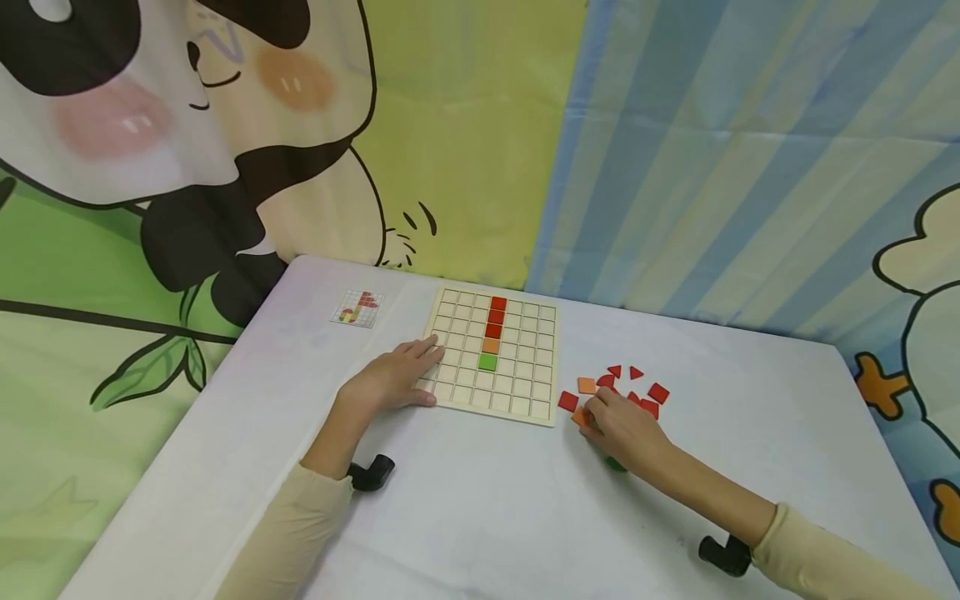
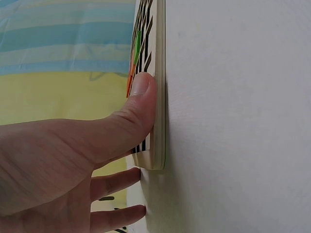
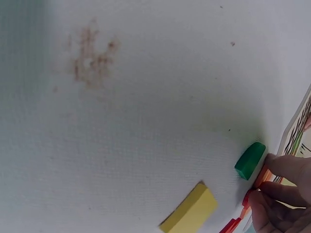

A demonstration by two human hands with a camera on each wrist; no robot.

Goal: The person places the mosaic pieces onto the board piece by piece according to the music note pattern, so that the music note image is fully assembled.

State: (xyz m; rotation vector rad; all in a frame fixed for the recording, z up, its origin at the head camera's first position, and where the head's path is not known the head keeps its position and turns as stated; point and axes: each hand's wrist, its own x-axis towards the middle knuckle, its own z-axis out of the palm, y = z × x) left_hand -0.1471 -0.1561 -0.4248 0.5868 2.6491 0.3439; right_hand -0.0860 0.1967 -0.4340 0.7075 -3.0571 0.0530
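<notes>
A pale wooden grid board point(image 1: 525, 377) lies on the white table. One column on it holds red squares point(image 1: 496, 317), an orange square point(image 1: 491, 345) and a green square point(image 1: 487, 362). My left hand point(image 1: 393, 377) rests at the board's left edge, its thumb point(image 2: 138, 102) over the rim and other fingers stretched out along the side. To the right of the board, my right hand point(image 1: 626, 427) pinches an orange square point(image 1: 580, 416) among loose pieces. Beside those fingertips in the right wrist view are a dark green piece point(image 3: 250, 160) and a yellow piece point(image 3: 192, 211).
Around the right hand lie loose red squares point(image 1: 658, 392), small red triangles point(image 1: 636, 372) and another orange square point(image 1: 587, 385). A small card point(image 1: 357, 308) with a coloured grid picture lies left of the board. Printed cloth point(image 1: 465, 133) hangs behind the table.
</notes>
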